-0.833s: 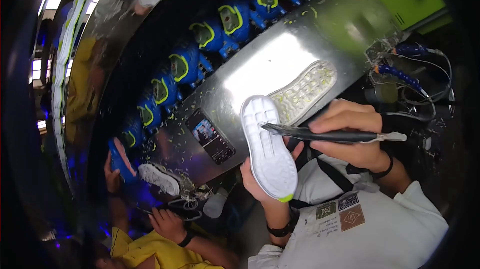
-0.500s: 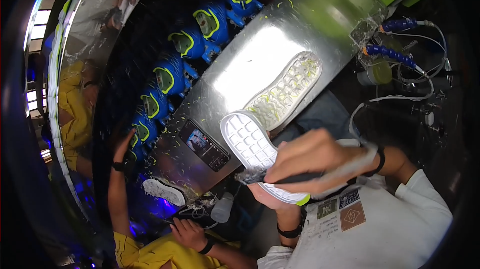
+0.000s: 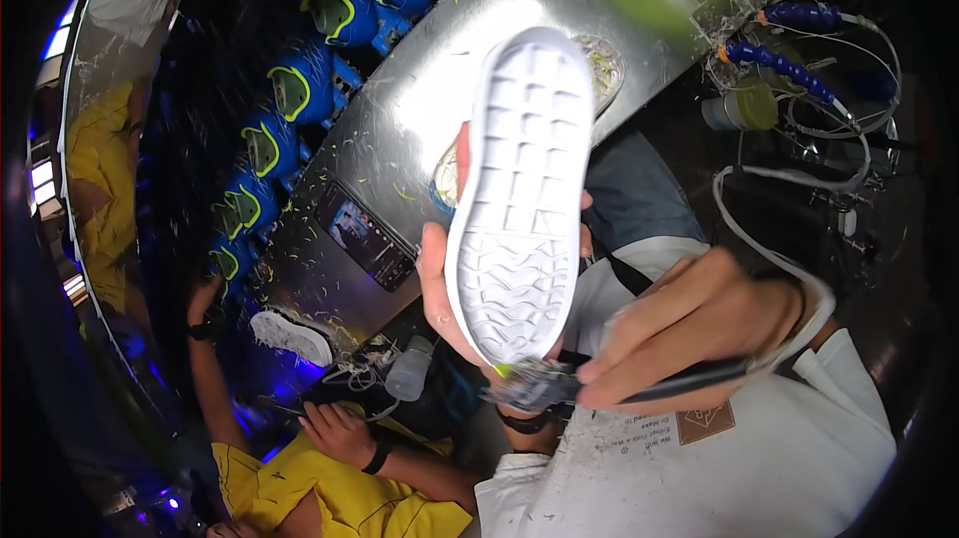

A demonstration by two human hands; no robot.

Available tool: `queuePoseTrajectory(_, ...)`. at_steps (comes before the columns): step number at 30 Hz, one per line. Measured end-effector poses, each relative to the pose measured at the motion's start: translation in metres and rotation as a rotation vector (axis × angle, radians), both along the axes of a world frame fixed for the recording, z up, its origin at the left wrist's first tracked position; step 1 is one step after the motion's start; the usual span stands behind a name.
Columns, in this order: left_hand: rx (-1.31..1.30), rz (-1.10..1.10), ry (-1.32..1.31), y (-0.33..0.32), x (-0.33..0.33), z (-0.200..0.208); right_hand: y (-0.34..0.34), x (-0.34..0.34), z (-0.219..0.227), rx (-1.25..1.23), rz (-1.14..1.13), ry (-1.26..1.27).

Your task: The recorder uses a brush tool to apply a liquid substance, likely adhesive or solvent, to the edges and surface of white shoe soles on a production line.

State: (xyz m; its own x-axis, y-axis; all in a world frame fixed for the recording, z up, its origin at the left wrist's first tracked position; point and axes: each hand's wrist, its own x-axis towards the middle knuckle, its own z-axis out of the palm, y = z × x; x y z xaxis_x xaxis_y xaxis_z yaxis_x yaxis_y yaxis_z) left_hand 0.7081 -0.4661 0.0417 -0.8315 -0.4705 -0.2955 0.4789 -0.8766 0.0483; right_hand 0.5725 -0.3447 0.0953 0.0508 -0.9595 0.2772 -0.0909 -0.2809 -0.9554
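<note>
My left hand (image 3: 438, 283) is wrapped around a white shoe sole (image 3: 526, 188) from beneath, its thumb along the near left edge. The patterned tread faces up, and a bit of yellow-green shows at the lower end. In my right hand (image 3: 689, 333) is a slim black handheld tool (image 3: 689, 378) with a pale cord running over the wrist. Its dark, debris-covered tip is right by the sole's lower end; whether they touch I cannot tell. Behind lies another sole (image 3: 607, 73), mostly hidden by the held one.
A metal table (image 3: 385, 138) carries yellow-green scraps and a phone (image 3: 365, 235). Beyond stands a row of blue shoe forms (image 3: 300, 83). A co-worker in a yellow shirt (image 3: 340, 478) works at left, near a white sole (image 3: 290, 336). Blue jointed hoses (image 3: 779, 68) stand at right.
The held sole has swung upright and come up over the table, now covering much of the other sole. The tool has moved from across the sole's middle to its lower end.
</note>
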Motion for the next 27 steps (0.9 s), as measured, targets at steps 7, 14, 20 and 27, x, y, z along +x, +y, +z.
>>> queuePoseTrajectory(7, -0.360, -0.139, -0.066, 0.006, -0.005, 0.010, 0.012, -0.010, -0.002, -0.058, -0.136, 0.280)
queuePoseTrajectory(14, -0.161, -0.022, 0.538, 0.005, -0.004, -0.017, -0.009, 0.015, 0.001, -0.020, -0.052, -0.248)
queuePoseTrajectory(20, -0.164, -0.007, 0.363, -0.009, 0.013, 0.001, -0.015, 0.022, 0.014, -0.071, 0.084, -0.027)
queuePoseTrajectory(27, -0.282, 0.189, 0.146, -0.011, 0.012, -0.002, -0.043, 0.008, 0.017, 0.093, -0.786, -0.256)
